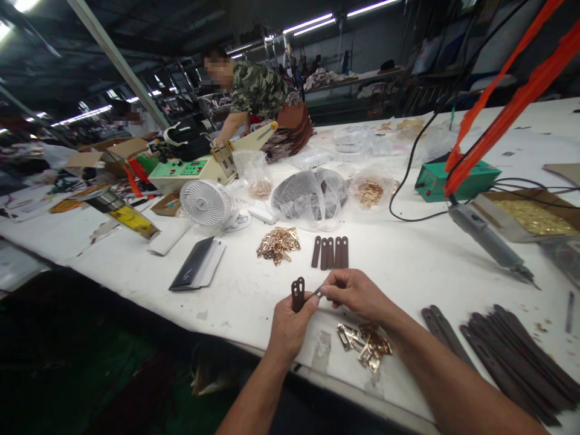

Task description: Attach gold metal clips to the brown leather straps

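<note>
My left hand [290, 326] is closed round a few dark brown leather tabs [298, 293] with slotted ends, which stick up above the fingers. Between its thumb and my right hand [351, 293] is a small, thin slotted piece [319, 292]; its material is hard to make out. The right fingers pinch that piece at its far end. Just below the right hand lies a loose group of gold metal plates [365, 345]. Beyond the hands, several brown leather tabs [334, 252] lie in a row beside a heap of gold metal fittings [278, 244].
At right lie long dark straps [516, 356] and an electric screwdriver [492, 238] hung from orange bands, near a green box [457, 180]. A notebook [197, 264], a white fan [206, 203] and plastic bags [310, 196] stand farther back. A person in camouflage [256, 87] leans over the table.
</note>
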The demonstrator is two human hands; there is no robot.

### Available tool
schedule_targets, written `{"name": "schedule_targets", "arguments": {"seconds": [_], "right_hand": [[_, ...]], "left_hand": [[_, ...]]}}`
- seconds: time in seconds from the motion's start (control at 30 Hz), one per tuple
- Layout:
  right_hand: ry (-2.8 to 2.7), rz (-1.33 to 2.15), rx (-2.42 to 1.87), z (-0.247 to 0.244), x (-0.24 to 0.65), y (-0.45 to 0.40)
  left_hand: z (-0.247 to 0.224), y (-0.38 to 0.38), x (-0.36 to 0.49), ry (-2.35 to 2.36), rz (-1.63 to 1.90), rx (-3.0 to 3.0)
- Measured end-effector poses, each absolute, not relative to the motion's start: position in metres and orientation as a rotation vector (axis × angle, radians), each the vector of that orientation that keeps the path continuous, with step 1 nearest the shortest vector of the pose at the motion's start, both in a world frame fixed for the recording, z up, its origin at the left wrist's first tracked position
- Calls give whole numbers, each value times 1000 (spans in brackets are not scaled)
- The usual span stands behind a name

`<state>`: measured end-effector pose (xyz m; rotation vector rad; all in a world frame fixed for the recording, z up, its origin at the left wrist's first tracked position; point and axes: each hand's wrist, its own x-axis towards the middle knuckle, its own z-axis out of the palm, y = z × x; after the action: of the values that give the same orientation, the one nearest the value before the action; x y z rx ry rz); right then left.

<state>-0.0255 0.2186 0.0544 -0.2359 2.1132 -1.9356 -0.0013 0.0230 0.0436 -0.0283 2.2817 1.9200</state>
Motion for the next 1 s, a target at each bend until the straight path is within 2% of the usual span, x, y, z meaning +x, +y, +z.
{"name": "schedule_targets", "arguments": {"seconds": [0.33,0.67,1.0], "right_hand": [[2056,-2029,-5,52,-27,211],[1974,-2113,-87,46,-34,224],[1992,-2091,-89,43,-34,225]], "left_hand": [[30,41,8,2625,1854,-33],[38,21,4,2223,2034,-87],[33,18,4,2069,2074,-189]]}}
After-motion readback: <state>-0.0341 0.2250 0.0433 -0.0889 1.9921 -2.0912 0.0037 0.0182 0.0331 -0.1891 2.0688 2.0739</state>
